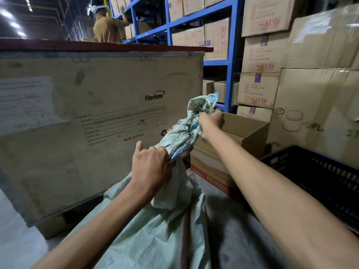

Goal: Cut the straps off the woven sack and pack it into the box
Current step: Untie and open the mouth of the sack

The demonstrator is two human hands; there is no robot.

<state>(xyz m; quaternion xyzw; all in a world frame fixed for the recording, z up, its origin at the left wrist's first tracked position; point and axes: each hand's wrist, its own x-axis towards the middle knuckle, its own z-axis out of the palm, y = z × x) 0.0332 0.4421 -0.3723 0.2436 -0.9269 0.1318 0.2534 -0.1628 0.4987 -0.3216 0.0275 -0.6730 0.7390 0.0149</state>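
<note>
Both hands are clenched on the woven sack (180,131), which is bunched into a rope-like twist between them. The left hand (150,167) is fisted around the lower part of the twist, thumb raised, with the main body of the sack hanging below this grip and spreading toward the camera over the floor. The right hand (210,123) is fisted on the upper part, with a crumpled tuft of pale green and blue-printed fabric standing up above it. Directly beyond and below the right grip sits the open cardboard box (244,133), flaps up; the twisted end of the sack is level with its near rim but not yet inside. No cutting tool is visible, and no strap can be told apart from the gathered fabric. Judged from the creasing, the material is light, limp and thin, holds folds loosely, and is probably somewhat slick, so a full-fist hold on gathered fabric is more secure than a pinch on a single layer. The frayed edge near the right grip suggests loose threads that may snag or tear. For packing, the trailing body below the left grip would need to be gathered up first. A large wooden crate (97,113) stands to the left of both grips, a dark plastic crate (320,171) to the right.
</note>
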